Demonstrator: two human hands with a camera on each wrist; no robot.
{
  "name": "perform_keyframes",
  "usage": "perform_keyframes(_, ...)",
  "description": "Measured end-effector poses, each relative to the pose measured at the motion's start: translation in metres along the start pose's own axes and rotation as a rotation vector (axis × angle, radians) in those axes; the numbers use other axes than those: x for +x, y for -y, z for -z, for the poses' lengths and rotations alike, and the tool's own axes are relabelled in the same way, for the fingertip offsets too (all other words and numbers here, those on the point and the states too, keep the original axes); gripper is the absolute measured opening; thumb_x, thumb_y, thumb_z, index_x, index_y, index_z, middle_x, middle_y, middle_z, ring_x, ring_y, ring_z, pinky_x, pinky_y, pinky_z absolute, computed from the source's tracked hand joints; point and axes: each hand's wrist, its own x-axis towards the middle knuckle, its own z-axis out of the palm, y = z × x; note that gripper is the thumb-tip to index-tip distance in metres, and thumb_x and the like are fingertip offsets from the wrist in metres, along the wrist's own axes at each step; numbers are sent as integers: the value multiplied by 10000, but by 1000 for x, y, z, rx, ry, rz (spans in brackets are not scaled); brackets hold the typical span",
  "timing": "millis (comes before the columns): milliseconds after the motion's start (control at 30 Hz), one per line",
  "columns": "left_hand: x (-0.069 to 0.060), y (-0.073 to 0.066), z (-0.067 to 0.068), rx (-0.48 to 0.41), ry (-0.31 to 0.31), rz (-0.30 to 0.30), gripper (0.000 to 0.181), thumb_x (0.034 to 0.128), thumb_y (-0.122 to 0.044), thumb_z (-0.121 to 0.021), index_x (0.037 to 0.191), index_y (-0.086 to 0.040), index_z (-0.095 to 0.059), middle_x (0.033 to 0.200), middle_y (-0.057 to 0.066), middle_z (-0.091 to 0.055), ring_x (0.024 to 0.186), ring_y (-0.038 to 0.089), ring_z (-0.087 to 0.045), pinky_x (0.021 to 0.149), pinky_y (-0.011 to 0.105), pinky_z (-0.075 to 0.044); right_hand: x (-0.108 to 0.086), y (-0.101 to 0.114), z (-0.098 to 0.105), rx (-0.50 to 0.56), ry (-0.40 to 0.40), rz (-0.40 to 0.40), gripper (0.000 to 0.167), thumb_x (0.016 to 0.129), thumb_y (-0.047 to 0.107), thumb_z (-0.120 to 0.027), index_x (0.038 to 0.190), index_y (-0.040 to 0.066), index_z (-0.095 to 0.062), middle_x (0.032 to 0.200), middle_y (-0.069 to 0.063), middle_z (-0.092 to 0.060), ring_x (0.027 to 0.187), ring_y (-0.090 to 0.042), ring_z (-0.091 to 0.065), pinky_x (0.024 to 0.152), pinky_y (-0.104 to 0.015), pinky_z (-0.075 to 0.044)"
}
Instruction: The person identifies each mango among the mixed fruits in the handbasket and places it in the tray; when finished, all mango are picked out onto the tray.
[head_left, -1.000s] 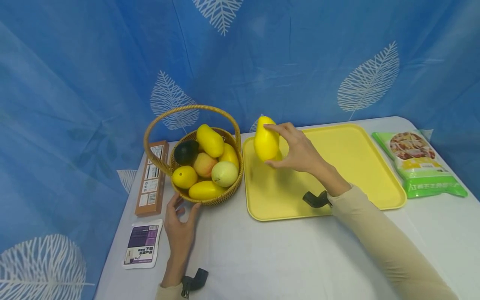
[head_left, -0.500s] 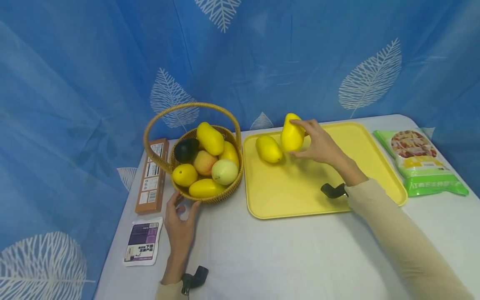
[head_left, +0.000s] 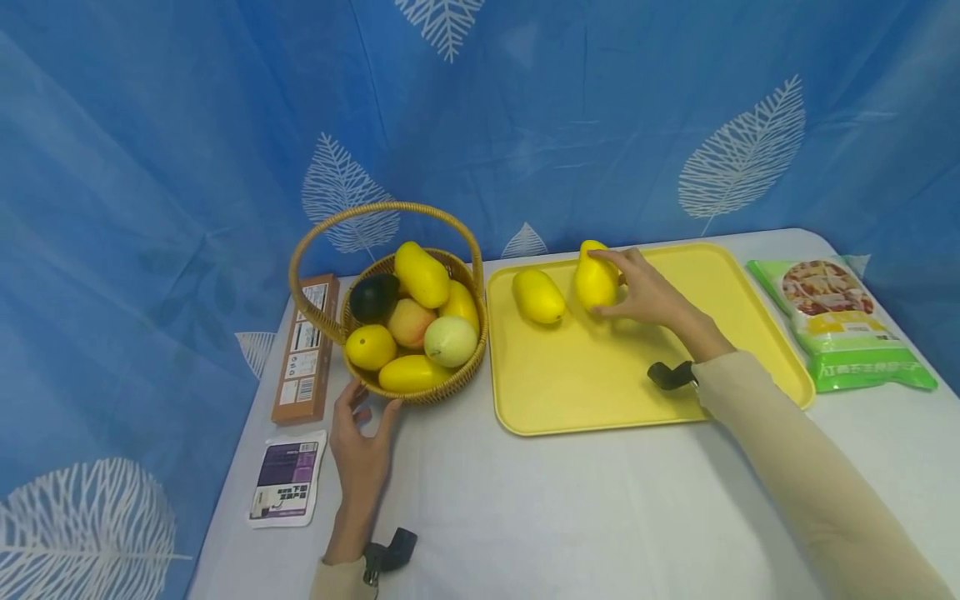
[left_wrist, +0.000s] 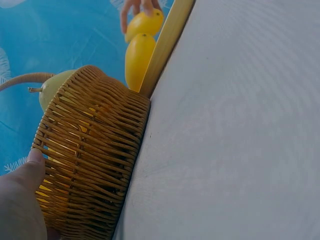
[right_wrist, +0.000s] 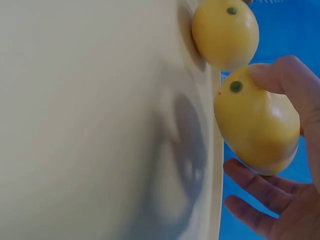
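My right hand (head_left: pixel 637 287) holds a yellow mango-like fruit (head_left: pixel 595 279) over the back of the yellow tray (head_left: pixel 585 392), thumb and fingers around it. In the right wrist view the held fruit (right_wrist: pixel 257 120) is close beside a second one (right_wrist: pixel 225 35). That second yellow fruit (head_left: pixel 538 297) lies on the tray's left part. At the near side of the wicker basket (head_left: pixel 457 385), my left hand (head_left: pixel 362 454) has its thumb and fingers spread at the rim; in the left wrist view the thumb (left_wrist: pixel 32 167) touches the weave (left_wrist: pixel 95 150).
In the basket are several fruits, among them a peach (head_left: pixel 410 323), a dark green one (head_left: pixel 373 298) and a pale green one (head_left: pixel 450 342). Left stand a brown box (head_left: pixel 303 358) and a white-and-purple packet (head_left: pixel 287 482). Right of the tray lies a green food bag (head_left: pixel 840 325).
My right hand has carried its fruit rightward and then lower toward the tray, uncovering the fruit lying on the left. The left hand has stayed at the basket.
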Motion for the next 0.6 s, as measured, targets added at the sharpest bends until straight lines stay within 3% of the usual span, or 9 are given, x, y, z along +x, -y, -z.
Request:
perform_keyframes(100, 0, 0, 0, -3, -2, -4, 658, 844, -225, -780, 1391, -38, -466, 1361, 116, -561, 1196, 247, -578, 912, 340, -526, 3, -2, -1, 14, 44, 7, 880, 784, 221, -831, 1511, 158, -340, 1343, -253, -362, 1143, -375, -442, 957, -556, -476)
perform_keyframes(367, -1, 1, 0, 3, -4, -9, 656, 837, -211, -787, 1390, -54, -470, 1355, 106, -566, 1190, 240, -582, 913, 211, -507, 8, -9, -4, -3, 111, 8, 879, 788, 195, -820, 1516, 167, -328, 1305, -239, -357, 1087, -343, -441, 908, -515, -481)
perform_keyframes(600, 0, 2, 0, -1, -2, -7, 656, 838, -216, -787, 1392, -64, -471, 1358, 95, -564, 1195, 235, -579, 918, 206, -505, 10, -11, -6, -19, 129, 19, 872, 790, 204, -816, 1515, 149, -335, 1243, -238, -387, 1053, -331, -404, 861, -498, -441)
